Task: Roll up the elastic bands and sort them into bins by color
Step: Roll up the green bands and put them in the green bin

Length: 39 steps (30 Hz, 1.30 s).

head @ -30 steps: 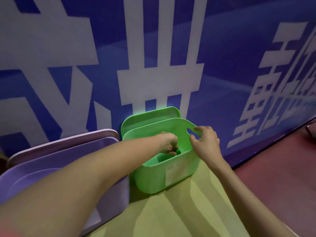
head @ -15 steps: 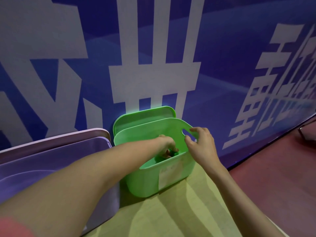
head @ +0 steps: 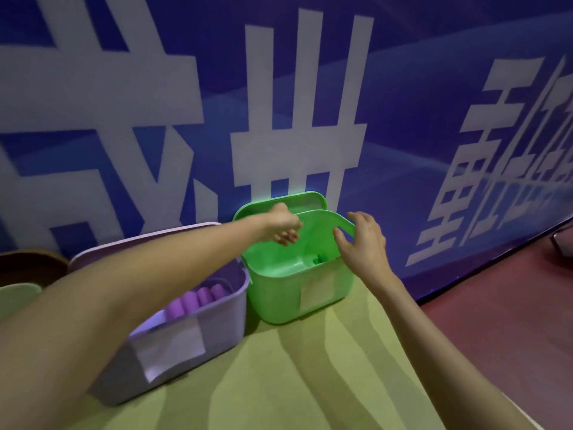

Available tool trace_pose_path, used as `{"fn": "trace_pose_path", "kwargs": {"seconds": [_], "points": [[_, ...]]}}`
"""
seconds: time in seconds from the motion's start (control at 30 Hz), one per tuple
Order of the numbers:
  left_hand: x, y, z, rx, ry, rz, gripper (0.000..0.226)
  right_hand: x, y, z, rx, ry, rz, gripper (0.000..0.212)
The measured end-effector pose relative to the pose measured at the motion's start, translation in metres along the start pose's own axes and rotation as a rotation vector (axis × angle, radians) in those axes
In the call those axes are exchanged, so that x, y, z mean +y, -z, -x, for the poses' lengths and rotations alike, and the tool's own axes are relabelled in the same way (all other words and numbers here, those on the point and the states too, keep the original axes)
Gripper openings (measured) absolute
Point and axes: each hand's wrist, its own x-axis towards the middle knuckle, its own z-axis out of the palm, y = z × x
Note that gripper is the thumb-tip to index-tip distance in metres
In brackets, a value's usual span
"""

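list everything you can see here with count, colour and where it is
green bin: one, green, on the table by the wall, right of the purple bin
green lid: one, green, upright behind the green bin
green roll: one seen, dark green, inside the green bin
purple bin: one, lilac, left of the green bin
purple rolls: about four seen, purple, in a row inside the purple bin
table: one, yellow-green cover
wall banner: one, blue with white characters
floor: reddish, at right
left hand: above the green bin, empty, fingers loose
right hand: on the green bin's handle
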Motion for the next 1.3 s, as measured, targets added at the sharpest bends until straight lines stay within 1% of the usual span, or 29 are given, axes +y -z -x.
{"fn": "trace_pose_path", "kwargs": {"seconds": [0.1, 0.17, 0.27, 0.33, 0.5, 0.6, 0.73, 0.8, 0.9, 0.97, 1.03, 1.1, 1.17, 1.23, 1.3], "points": [[0.006, 0.023, 0.049, 0.238, -0.239, -0.174, 0.020, -0.020, 0.016, 0.016, 0.019, 0.048, -0.034, 0.048], [0.004, 0.033, 0.087, 0.357, -0.356, -0.261, 0.017, -0.034, 0.026, 0.030, 0.031, 0.078, -0.066, 0.049], [-0.013, 0.043, 0.144, 0.441, -0.427, -0.234, 0.014, -0.054, 0.038, 0.060, 0.022, 0.135, -0.096, 0.049], [-0.034, 0.047, 0.184, 0.450, -0.441, -0.214, 0.013, -0.068, 0.042, 0.088, -0.015, 0.176, -0.100, 0.048], [-0.097, 0.059, 0.280, 0.477, -0.399, -0.185, 0.014, -0.100, 0.038, 0.168, -0.155, 0.280, -0.140, 0.047], [-0.134, 0.062, 0.338, 0.480, -0.377, -0.213, 0.010, -0.114, 0.032, 0.215, -0.253, 0.347, -0.160, 0.045], [-0.180, 0.060, 0.416, 0.447, -0.267, -0.266, 0.011, -0.128, 0.021, 0.276, -0.417, 0.472, -0.174, 0.043], [-0.205, 0.056, 0.448, 0.450, -0.206, -0.224, 0.012, -0.135, 0.017, 0.303, -0.507, 0.552, -0.192, 0.042], [-0.245, 0.044, 0.485, 0.462, -0.116, -0.151, 0.011, -0.141, 0.011, 0.344, -0.649, 0.616, -0.233, 0.039], [-0.270, 0.035, 0.505, 0.489, -0.059, -0.125, 0.011, -0.143, 0.003, 0.370, -0.743, 0.653, -0.255, 0.039], [-0.291, 0.029, 0.520, 0.549, -0.018, -0.100, 0.015, -0.146, -0.007, 0.393, -0.816, 0.702, -0.221, 0.044], [-0.304, 0.022, 0.534, 0.613, 0.006, -0.053, 0.019, -0.149, -0.017, 0.411, -0.845, 0.752, -0.137, 0.055], [-0.313, 0.017, 0.545, 0.670, -0.002, -0.016, 0.020, -0.150, -0.024, 0.424, -0.840, 0.771, -0.055, 0.063], [-0.320, 0.013, 0.555, 0.701, -0.015, -0.001, 0.018, -0.152, -0.031, 0.430, -0.817, 0.772, -0.014, 0.062], [-0.327, 0.012, 0.562, 0.696, -0.004, -0.009, 0.017, -0.155, -0.035, 0.434, -0.798, 0.759, -0.032, 0.056]]}}
